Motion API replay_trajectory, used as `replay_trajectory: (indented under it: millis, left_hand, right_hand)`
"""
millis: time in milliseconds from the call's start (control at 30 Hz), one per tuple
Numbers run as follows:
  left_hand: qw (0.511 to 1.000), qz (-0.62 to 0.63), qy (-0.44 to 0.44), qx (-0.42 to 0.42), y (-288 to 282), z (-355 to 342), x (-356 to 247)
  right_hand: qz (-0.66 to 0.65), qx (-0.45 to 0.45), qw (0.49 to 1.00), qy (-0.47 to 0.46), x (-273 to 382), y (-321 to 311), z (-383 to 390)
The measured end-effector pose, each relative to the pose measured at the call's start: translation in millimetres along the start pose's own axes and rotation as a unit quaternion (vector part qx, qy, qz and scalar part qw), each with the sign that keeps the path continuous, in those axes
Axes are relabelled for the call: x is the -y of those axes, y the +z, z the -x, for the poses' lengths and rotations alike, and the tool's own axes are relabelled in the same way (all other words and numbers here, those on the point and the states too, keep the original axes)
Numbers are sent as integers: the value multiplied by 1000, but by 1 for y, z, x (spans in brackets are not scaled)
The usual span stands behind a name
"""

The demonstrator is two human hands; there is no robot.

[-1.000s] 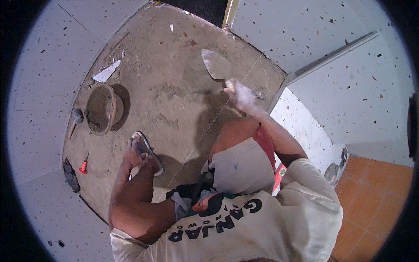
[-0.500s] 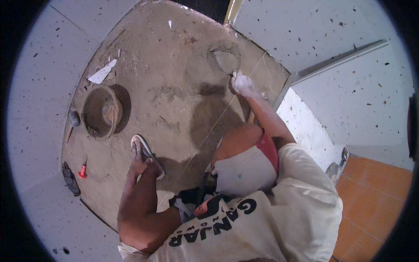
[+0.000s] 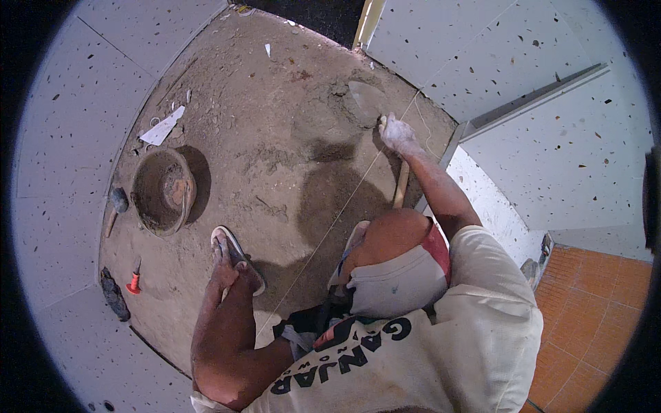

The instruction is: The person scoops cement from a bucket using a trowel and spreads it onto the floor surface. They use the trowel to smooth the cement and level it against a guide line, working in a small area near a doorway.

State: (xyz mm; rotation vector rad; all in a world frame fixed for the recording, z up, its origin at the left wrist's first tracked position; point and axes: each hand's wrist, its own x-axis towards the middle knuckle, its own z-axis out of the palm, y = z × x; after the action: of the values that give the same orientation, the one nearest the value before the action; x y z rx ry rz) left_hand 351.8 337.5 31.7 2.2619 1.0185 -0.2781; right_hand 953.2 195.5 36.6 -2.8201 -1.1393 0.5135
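My right hand (image 3: 401, 135), coated in pale dust, is closed round the handle end of a pointed trowel (image 3: 367, 100). The trowel's blade lies flat on the grey sandy mortar bed (image 3: 261, 103), beside a roughened patch. A taut string (image 3: 330, 227) runs diagonally over the bed, close by this hand. Under my right forearm lies a wooden handle (image 3: 401, 184); what it belongs to is hidden. My left hand (image 3: 222, 267) rests against my left foot and its sandal (image 3: 255, 275), with fingers stretched out and no tool in them.
A mortar-crusted bucket (image 3: 141, 182) stands at left, with a mallet (image 3: 118, 201) beside it. Nearer lie a chisel with a red guard (image 3: 134, 282) and a dark lump (image 3: 113, 294). A white tile shard (image 3: 164, 126) lies farther off. Speckled panels (image 3: 544, 144) border the bed; orange tiles (image 3: 592, 316) lie at right.
My right hand has drawn the trowel a little to the right across the mortar. More of the wooden handle shows under my forearm. My left hand stays at the foot; the view has shifted slightly.
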Motion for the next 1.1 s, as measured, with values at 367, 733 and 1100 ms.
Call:
replay_trajectory:
  millis: [367,733,1100]
  left_hand:
    - [1000,2,-8,15,0,9,0]
    - [1000,5,11,10,4,-5,-4]
    - [1000,14,20,3,11,-17,1]
  right_hand:
    - [-16,20,992,120,-21,-2,-42]
    - [156,101,982,-44,-97,16,-103]
    - [-149,138,975,87,-123,8,-82]
